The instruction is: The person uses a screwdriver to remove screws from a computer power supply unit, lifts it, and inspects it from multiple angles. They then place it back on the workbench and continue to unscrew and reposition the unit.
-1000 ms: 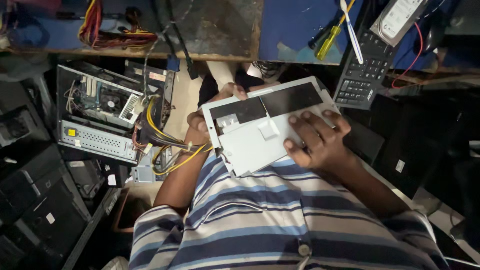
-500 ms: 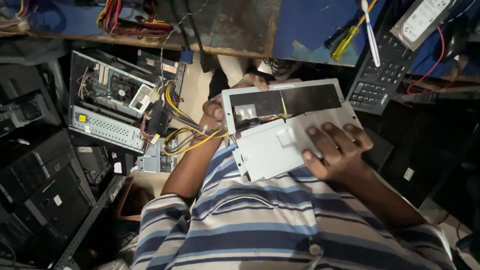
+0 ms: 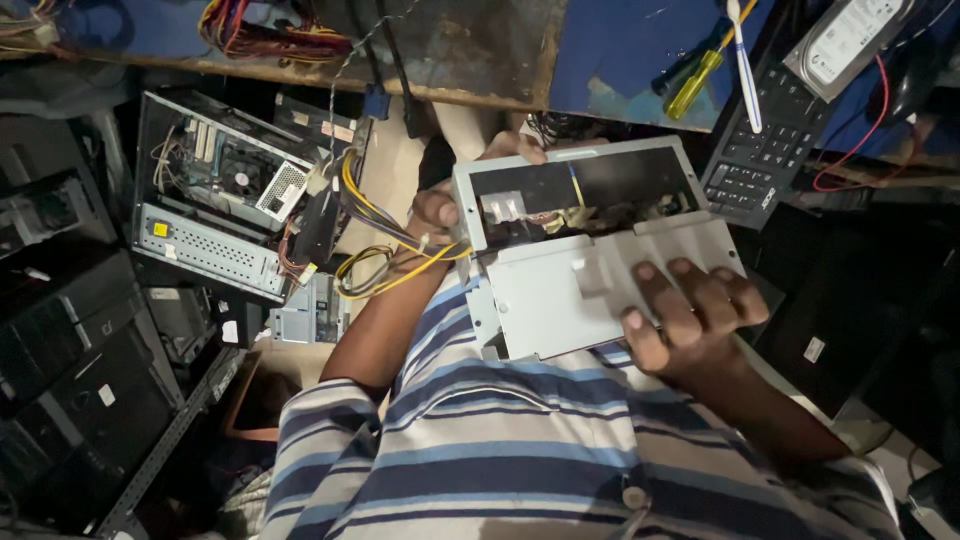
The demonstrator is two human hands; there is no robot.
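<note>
both hands grip the metal box [image 3: 590, 265] over the lap: left hand [image 3: 437, 213] clamped on its edge by the yellow wires [image 3: 385, 255], right hand [image 3: 690, 315] spread flat on the panel. likely risk: sharp edges nicking fingers, or wires snagging.

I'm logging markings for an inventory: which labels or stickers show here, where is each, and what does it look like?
Hard drive, top right on the blue bench: large white rectangular label on its face.
Open computer case, left: small yellow square sticker on its grey perforated panel.
Black casing, right of the right hand: small white rectangular sticker.
No screens or packages visible.
</note>
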